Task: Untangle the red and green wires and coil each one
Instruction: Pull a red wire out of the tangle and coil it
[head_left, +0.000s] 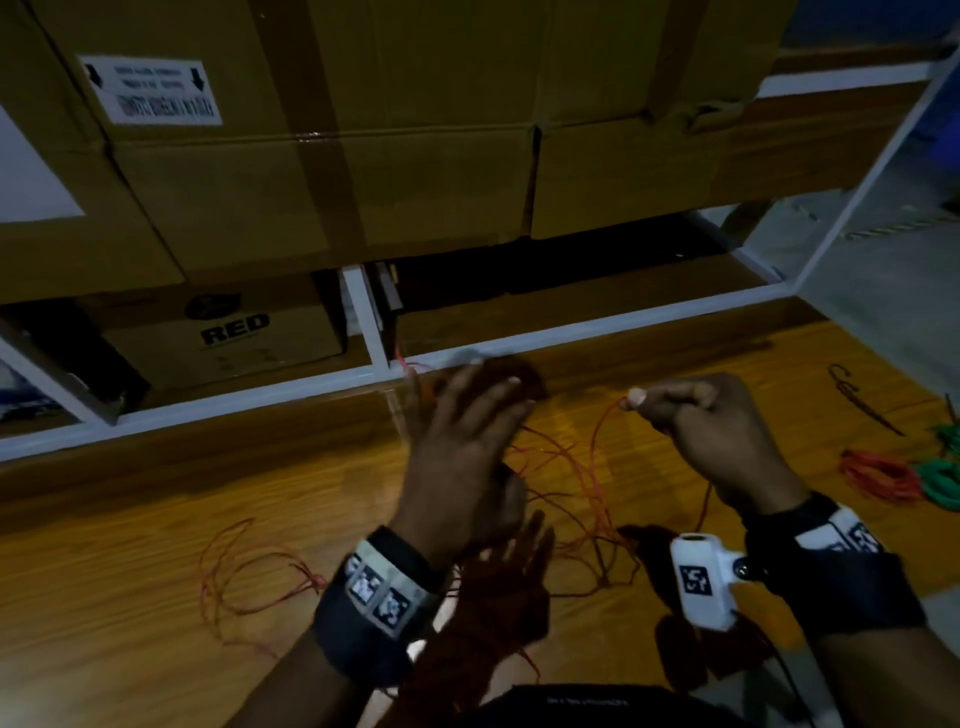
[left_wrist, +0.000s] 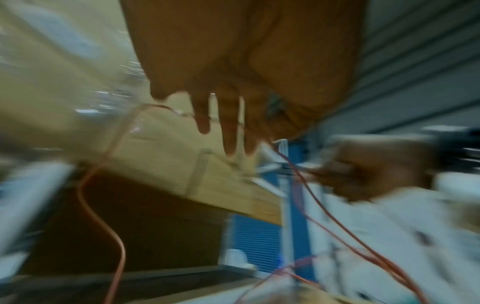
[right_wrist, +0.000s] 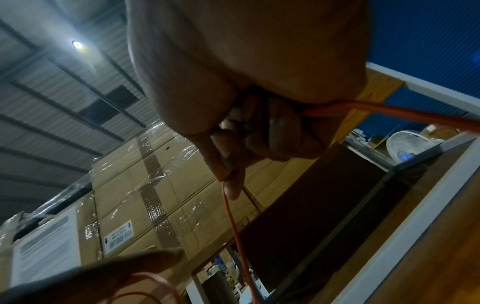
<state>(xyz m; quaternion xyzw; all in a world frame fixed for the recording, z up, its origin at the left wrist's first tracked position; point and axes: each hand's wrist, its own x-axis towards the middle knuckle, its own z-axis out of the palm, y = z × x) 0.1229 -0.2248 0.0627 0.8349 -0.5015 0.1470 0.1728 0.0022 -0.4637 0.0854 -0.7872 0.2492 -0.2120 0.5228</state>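
Close to us, our two wrists wear dark bands with white tags, above a wood table (head_left: 156, 613). Loose loops of the red wire (head_left: 582, 467) lie spread on the table under and between our hands, and one loop sits off to the left by itself. Our left hand (head_left: 462, 462) is held out flat with straight fingers (left_wrist: 228, 131); a strand of red wire runs across them, but the picture is too blurry to tell if it is wound round them. Our right hand (head_left: 711, 431) is curled up tight, and its thumb and first finger pinch the red wire near its tip, so the wire hangs down from them to the table. More of the same wire runs out of the back of that fist. Off to the right on the table we see a small red coil (head_left: 878, 480) lying just beside the green wire (head_left: 940, 480), which is bunched at the edge of the picture; we cannot tell how neatly it is wound. Past our hands a white frame (head_left: 571, 332) runs along the far side of the table. Behind it big brown boxes (head_left: 363, 130) are stacked, taped shut, so we cannot see inside them. A small box (head_left: 228, 338) marked RED sits below them.
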